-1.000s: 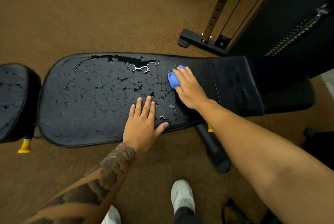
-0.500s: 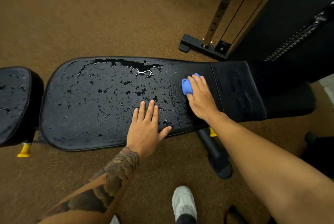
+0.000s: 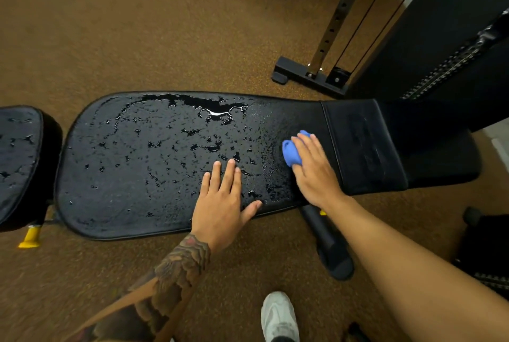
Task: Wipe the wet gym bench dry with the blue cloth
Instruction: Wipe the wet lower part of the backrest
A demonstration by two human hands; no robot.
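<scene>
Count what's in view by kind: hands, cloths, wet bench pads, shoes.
Hands: 2 (left hand, right hand)
Cloths: 1 (blue cloth)
Wet bench pads: 2 (long pad, seat pad)
Shoes: 1 (white shoe)
Total: 6

Head view, the wearer's limbs. The bare left forearm (image 3: 176, 272) carries a dense dark tattoo (image 3: 190, 256) of layered, scalloped, scale-like bands in black and grey. It begins just above the wrist, where a small reddish patch marks its edge, and runs up the arm to the lower border. The left hand (image 3: 220, 203) is bare, its nails trimmed short. The right forearm (image 3: 399, 259) and right hand (image 3: 314, 173) are bare and plain. On one foot is a white and pale grey panelled trainer (image 3: 279, 317) with a rounded toe, and dark fabric (image 3: 281, 339) covers the ankle.
</scene>
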